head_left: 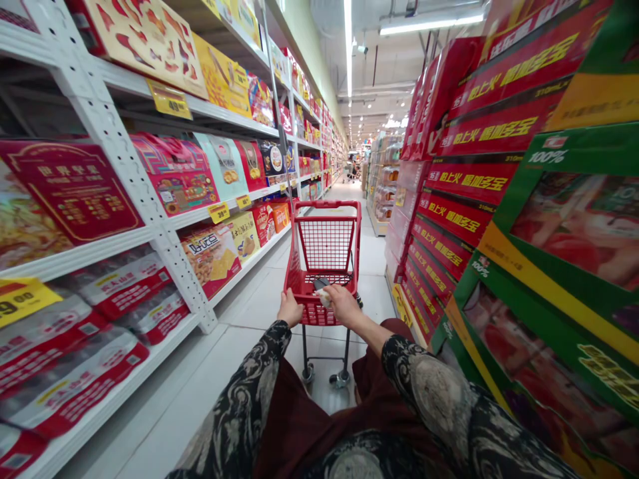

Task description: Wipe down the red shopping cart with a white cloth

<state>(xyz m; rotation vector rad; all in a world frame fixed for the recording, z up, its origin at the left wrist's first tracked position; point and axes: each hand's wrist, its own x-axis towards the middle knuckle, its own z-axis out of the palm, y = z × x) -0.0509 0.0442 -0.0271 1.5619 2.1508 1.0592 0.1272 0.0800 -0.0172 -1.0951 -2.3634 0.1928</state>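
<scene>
A small red shopping cart (327,243) with a grid basket stands right in front of me in the aisle. My left hand (290,309) is closed round the left end of the basket's near rim. Over the right part of that rim is my right hand (344,305), its fingers closed on a small crumpled white thing (323,297), which looks like a tissue. Just beyond those fingers a flat dark object (320,283) shows in the basket, with a black cord near it. My right fingertips are partly hidden.
White shelves (194,286) with boxed snacks, bottle packs and yellow price tags line the left side. Stacked red drink cartons (459,179) and green gift boxes (564,266) rise close on the right. The tiled floor (239,352) runs ahead between them, past more display racks (384,179).
</scene>
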